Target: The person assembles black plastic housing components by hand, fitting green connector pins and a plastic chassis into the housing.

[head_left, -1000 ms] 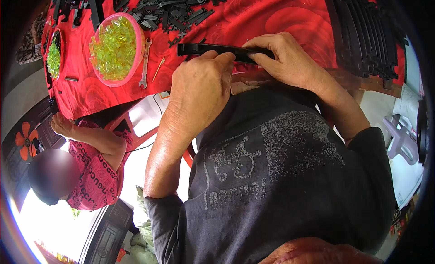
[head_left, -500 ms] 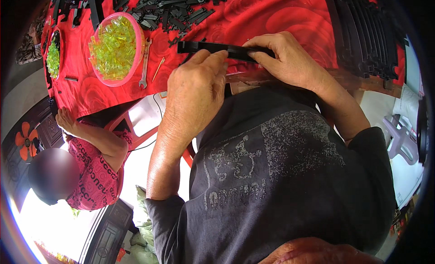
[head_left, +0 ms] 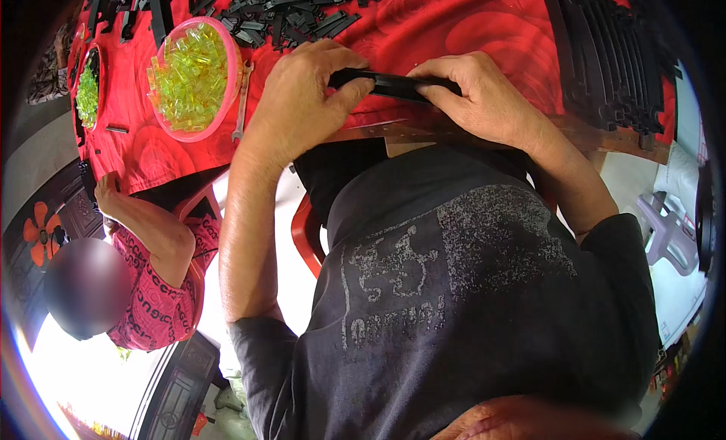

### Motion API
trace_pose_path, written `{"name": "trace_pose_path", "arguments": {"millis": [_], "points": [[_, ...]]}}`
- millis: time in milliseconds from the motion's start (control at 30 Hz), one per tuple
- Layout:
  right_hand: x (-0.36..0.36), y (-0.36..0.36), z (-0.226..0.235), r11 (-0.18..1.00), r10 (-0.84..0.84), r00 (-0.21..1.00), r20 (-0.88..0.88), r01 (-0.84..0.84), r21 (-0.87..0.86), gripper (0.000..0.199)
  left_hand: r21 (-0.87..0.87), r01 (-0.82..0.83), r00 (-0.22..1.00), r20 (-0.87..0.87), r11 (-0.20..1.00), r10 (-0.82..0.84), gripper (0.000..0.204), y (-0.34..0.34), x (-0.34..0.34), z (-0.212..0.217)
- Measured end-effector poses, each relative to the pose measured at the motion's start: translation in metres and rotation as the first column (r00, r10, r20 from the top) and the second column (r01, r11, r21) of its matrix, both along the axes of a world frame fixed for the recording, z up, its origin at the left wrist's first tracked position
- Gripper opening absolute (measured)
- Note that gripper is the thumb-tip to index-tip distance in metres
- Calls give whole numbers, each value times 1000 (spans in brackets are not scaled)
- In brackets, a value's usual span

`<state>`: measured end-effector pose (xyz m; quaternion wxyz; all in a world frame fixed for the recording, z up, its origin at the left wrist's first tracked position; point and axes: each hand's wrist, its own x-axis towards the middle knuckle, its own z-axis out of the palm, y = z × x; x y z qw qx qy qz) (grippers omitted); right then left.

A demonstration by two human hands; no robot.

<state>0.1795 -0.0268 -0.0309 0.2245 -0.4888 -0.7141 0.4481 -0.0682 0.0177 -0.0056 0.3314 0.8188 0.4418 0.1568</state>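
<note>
- While the table under its red patterned cloth (head_left: 469, 24) is filling the top of the view, the person's dark grey printed shirt is taking up most of the lower half.
- At the left edge, another person in a pink patterned top (head_left: 155, 296) is sitting at the same table, one hand resting at the cloth's edge.
- A row of long black curved plastic strips (head_left: 612, 62) is lying stacked on the cloth at the right, well apart from the hands.
- A loose heap of small black plastic pieces (head_left: 287, 13) is lying along the far side of the cloth.
- A round pink plastic bowl (head_left: 227, 100) is holding translucent yellow-green plastic pieces (head_left: 189, 77), with a silver metal spanner (head_left: 242, 100) lying just beside its right rim.
- The left hand (head_left: 302, 100) is gripping the left end of a slim black plastic bar (head_left: 393, 85), thumb on top.
- The right hand (head_left: 484, 100) is clasping the bar's right end, fingers curled over it.
- The bar is being held level between both hands, at the near table edge; it is possibly two pieces pressed together, though the fingers are hiding the joint.
</note>
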Motion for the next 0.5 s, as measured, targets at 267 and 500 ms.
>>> {"name": "trace_pose_path", "arguments": {"millis": [267,500], "points": [[2,1,-4,999,39,999,8,-39,-23,23,-136,168,963,-189,976,-191,29,15,5,3],[3,2,-6,999,46,999,-11,-47,-24,23,-44,165,969,-177,985,-171,27,8,7,-2]]}}
